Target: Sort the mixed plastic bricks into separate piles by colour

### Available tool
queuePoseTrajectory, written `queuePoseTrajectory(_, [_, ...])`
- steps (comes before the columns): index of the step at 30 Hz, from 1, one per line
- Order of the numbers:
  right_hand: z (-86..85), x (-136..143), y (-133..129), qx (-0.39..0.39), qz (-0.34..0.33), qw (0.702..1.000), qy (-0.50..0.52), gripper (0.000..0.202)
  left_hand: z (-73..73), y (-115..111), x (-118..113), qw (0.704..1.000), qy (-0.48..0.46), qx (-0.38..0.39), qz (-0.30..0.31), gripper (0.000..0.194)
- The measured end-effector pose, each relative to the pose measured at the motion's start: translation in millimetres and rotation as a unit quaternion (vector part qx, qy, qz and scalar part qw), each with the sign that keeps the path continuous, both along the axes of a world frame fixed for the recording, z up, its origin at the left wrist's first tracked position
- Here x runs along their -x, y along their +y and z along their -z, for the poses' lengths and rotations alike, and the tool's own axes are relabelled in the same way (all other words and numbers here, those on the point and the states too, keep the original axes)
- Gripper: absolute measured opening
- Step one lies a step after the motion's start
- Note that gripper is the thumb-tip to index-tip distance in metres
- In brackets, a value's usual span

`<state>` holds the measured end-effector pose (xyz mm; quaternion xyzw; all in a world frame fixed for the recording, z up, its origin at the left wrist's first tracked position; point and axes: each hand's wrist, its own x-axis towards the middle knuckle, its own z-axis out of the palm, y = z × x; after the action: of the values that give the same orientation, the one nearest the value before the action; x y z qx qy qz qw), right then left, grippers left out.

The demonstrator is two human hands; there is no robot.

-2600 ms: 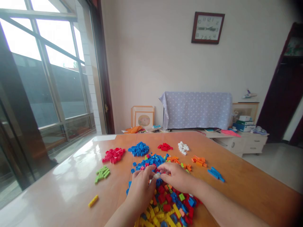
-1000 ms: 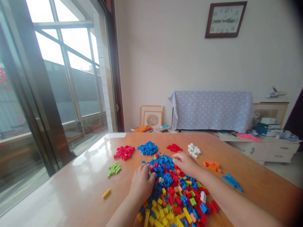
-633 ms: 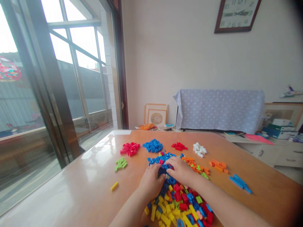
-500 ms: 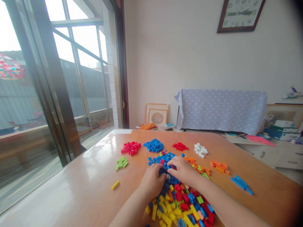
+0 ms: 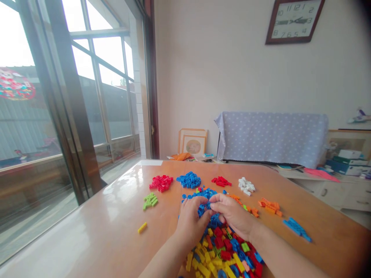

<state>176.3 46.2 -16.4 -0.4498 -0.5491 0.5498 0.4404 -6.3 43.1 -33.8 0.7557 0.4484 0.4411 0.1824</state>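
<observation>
My left hand [image 5: 193,217] is over the blue pieces [image 5: 213,219] in the middle of the table, fingers curved and thumb apart from them. Close beside it on the right, my right hand [image 5: 232,212] has its fingers bent together near the left fingertips; anything between them is too small to make out. Below both hands spreads a mixed heap of yellow [image 5: 207,256], red [image 5: 226,244] and blue pieces. Part of the blue heap is hidden by my hands.
Around lie piles of pink-red [image 5: 161,183], blue [image 5: 189,179], red [image 5: 221,181], white [image 5: 246,186], orange [image 5: 270,206], light blue [image 5: 297,229] and green bricks [image 5: 150,200], plus one yellow brick [image 5: 142,227]. The table [image 5: 110,231] stands beside a glass door.
My hands have risen slightly off the blue pieces and their fingertips have come closer together. The right fingers have closed up more. The whole view has shifted slightly.
</observation>
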Motion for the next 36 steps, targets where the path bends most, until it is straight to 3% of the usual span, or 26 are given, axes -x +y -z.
queuePoseTrajectory(5, [0.9, -1, -15, -0.014, 0.027, 0.997, -0.067, 0.031, 4.4, 0, -2, 1.0, 0.0, 0.005, 0.003, 0.019])
queuePoseTrajectory(10, [10.6, -29, -32, -0.069, 0.092, 0.981, -0.154, 0.038, 9.1, 12, 8, 0.999, -0.014, 0.014, -0.026, 0.018])
queuePoseTrajectory(15, [37.3, -67, -38, -0.163, 0.185, 0.923, -0.294, 0.033, 15.4, 32, 26, 0.992, -0.088, 0.062, -0.065, 0.02])
queuePoseTrajectory(18, [44.0, -77, -36, -0.22, 0.199, 0.882, -0.367, 0.029, 22.8, 45, 33, 0.975, -0.172, 0.102, -0.094, 0.029])
queuePoseTrajectory(23, [42.3, -75, -33, -0.29, 0.198, 0.842, -0.41, 0.027, 32.2, 62, 42, 0.96, -0.216, 0.113, -0.137, 0.04])
queuePoseTrajectory(28, [42.2, -70, -36, -0.308, 0.192, 0.834, -0.415, 0.026, 24.5, 81, 48, 0.955, -0.197, 0.129, -0.178, 0.046])
queuePoseTrajectory(36, [27.2, -73, -42, -0.322, 0.202, 0.823, -0.422, 0.026, 19.7, 147, 46, 0.958, -0.091, 0.146, -0.231, 0.029])
